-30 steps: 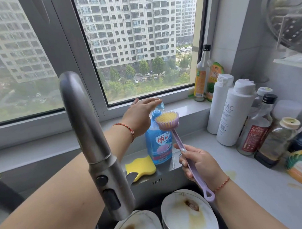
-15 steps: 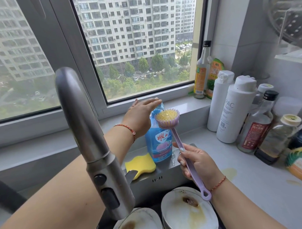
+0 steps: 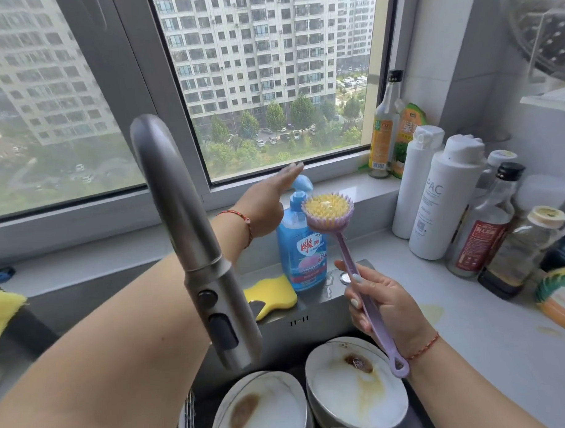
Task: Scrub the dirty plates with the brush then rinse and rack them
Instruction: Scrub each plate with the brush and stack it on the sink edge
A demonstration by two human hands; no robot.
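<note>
So the right hand has its fingers wrapped round the purple handle of the brush, holding it bristles-up right beside the pump of the blue dish soap bottle. Makes sense, that way the soap lands on the bristles instead of dripping off; there looks to be a pale blob on them already. The left hand is flat, fingers straight, palm over the pump head, I'd guess for pressing. The dirty plates sit in the sink just below, brown stains showing, not scrubbed yet. A yellow sponge lies on the sink edge beside the bottle, and the faucet hangs over the plates.
</note>
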